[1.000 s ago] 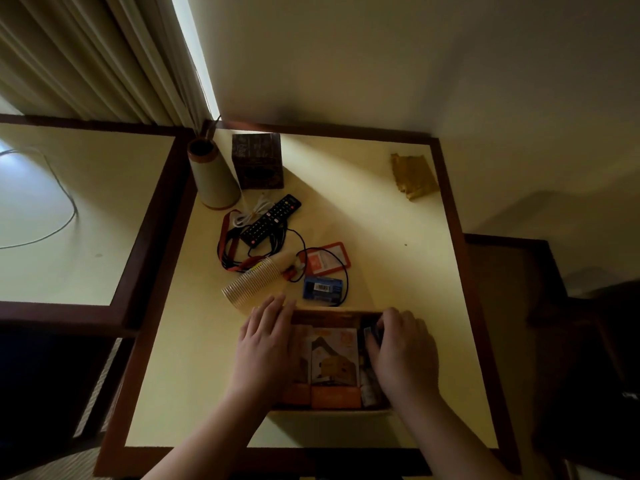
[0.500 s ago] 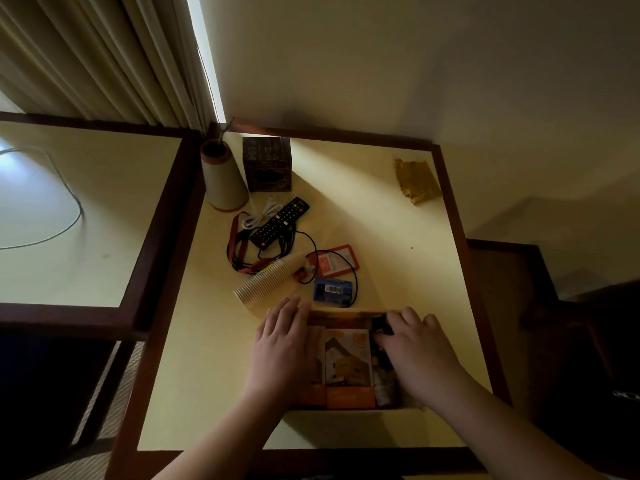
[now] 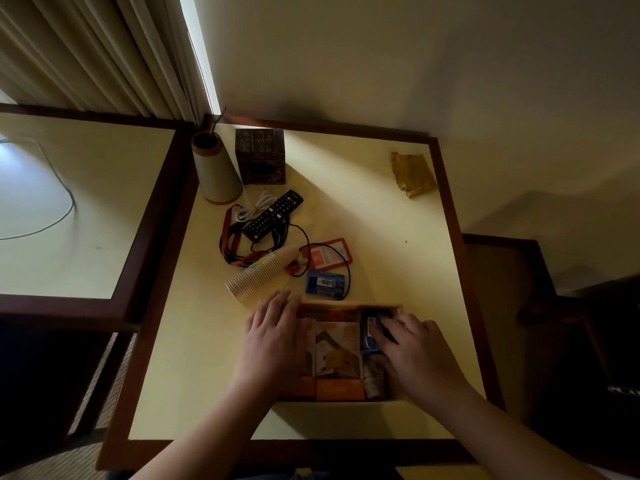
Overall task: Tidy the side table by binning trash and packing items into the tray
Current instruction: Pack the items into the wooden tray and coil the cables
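The left hand (image 3: 277, 337) is laid flat, fingers straight, on packets in the tray (image 3: 346, 305). A dark blue packet (image 3: 367, 336) is pinched in the right hand's (image 3: 417, 355) grip. A ribbed cup (image 3: 258, 280) lies at 11 o'clock of the tray.

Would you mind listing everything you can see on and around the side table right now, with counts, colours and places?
Wooden tray: one, light brown, near middle of the table.
Orange cartons: at least two, upright in the tray.
Dark blue packet: one, at the tray's right end, under the right fingertips.
Blue barcoded box: one, just behind the tray.
Ribbed paper cup: one, beige, on its side, left of the blue box.
Red card holder: one, behind the blue box.
Black remote control: one, atop tangled black and red cords.
Cone-shaped lamp base: one, cream, far left corner.
Dark patterned box: one, beside the lamp base.
Crumpled brown wrapper: one, far right corner.
Left hand: flat on the tray's left end.
Right hand: fingers on the blue packet.
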Motion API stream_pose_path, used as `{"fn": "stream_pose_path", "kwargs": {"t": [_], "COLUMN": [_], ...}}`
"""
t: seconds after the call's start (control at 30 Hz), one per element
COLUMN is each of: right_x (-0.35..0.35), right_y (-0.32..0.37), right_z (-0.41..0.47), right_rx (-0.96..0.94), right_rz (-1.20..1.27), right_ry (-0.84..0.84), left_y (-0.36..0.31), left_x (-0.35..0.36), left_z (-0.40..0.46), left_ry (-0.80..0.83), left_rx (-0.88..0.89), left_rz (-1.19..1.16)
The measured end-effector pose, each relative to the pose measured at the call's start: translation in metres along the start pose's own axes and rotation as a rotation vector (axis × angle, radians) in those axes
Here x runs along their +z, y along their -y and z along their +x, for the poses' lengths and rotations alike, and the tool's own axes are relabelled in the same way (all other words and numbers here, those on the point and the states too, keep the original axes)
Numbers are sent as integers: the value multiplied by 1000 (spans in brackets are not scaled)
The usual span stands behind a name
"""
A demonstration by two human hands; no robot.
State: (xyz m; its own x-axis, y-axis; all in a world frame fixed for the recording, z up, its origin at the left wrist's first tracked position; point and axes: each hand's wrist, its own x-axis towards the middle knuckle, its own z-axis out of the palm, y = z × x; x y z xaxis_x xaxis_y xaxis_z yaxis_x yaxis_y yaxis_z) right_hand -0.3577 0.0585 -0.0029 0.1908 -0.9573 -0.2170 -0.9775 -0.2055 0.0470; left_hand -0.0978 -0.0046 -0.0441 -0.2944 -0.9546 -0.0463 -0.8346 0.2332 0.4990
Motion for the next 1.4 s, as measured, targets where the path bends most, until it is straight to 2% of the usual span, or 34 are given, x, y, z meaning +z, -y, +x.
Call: {"fn": "stream_pose_path", "kwargs": {"t": [0.33,0.43,0.5,0.53,0.63,0.67,0.73,0.87,1.0,1.13,1.33,1.4], "right_x": [-8,-39,-72,-86,-101,-97,-79,-33,-3,3,-41,-63], "right_y": [18,15,9,6,2,2,3,11,15,9,-8,-14], "right_z": [21,33,47,55,91,105,131,170,188,181,118,81], "right_rx": [85,14,-18,-10,12,29,57,119,217,244,327,279], "right_rz": [-50,57,255,340,489,544,582,458,408,489,812,862], "right_ry": [112,268,397,404,189,153,199,334,358,247,-248,-274], "left_y": [-4,-7,-8,-7,-6,-5,-5,-5,-5,-6,-6,-5], "left_x": [0,-3,-3,-3,-2,-2,-3,-2,0,0,0,0], "left_z": [0,0,0,0,0,1,1,0,0,1,1,1], "left_ry": [-12,-15,-12,-11,-8,-6,-1,-15,-34,-37,-30,-27], "left_rx": [-22,-31,-35,-32,-26,-28,-33,-28,-28,-32,-37,-40], "left_rz": [31,24,20,18,17,19,26,37,50,36,27,26]}}
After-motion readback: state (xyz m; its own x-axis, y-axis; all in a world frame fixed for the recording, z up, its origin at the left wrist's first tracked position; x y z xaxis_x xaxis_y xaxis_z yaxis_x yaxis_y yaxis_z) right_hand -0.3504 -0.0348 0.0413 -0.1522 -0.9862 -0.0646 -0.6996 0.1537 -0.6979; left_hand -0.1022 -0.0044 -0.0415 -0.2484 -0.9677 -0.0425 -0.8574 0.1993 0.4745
